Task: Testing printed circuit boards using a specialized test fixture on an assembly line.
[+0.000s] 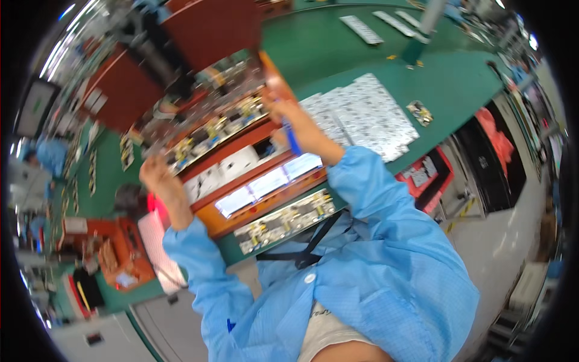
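A long circuit board panel with yellow and silver parts lies along the orange-brown test fixture, between my two hands. My left hand is at the panel's left end, its fingers blurred but bent closed there. At the right end, beside the fixture's side wall, the curled fingers of my right hand meet the panel; its thumb sits lower. A blue wrist strap circles my right wrist. Another circuit board panel rests at the near table edge, close to my body. Small parts are smeared by motion.
Lit white display strips face me on the fixture's front. Silvery sheets and a small board lie on the green table at right. A red bin stands below. Orange holders are at left.
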### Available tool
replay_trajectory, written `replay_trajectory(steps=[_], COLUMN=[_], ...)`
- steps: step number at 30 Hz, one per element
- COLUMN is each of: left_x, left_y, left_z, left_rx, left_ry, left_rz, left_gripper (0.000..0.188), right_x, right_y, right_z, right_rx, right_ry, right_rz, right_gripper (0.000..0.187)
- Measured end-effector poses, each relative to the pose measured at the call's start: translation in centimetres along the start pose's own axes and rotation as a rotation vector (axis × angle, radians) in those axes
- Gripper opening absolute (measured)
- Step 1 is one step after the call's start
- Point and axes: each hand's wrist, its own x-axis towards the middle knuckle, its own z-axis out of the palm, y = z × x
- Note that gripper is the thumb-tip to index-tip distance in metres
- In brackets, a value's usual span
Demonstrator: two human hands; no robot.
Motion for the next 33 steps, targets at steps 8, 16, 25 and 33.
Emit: replay_trajectory(steps=[8,16,25,33], left_x=[-6.3,-3.7,-5.0,-12.7], left_y=[4.4,3.6,3.8,7.2], left_z=[3.5,3.2,1.3,-0.4], left_rx=[0.607,0.320,0.534,0.611], left_ry=[0.041,0.040,-0.064,0.133], left_rz=[0.017,-0.146,-0.103,0.122], left_gripper=[0.040,0.035,0.036,0.035], right_x=[1.7,2.1,1.3,16.6], right_y=[-3.6,-3.3,-3.6,-12.9], right_z=[-0.4,-0.6,-1.6,-4.0], right_rx=[0.196,0.162,0.093,0.067], right_ry=[-0.019,-0.002,0.036,0.756], right_rz=[0.098,0.077,0.117,-0.596], right_gripper=[0.032,0.032,0.033,0.029])
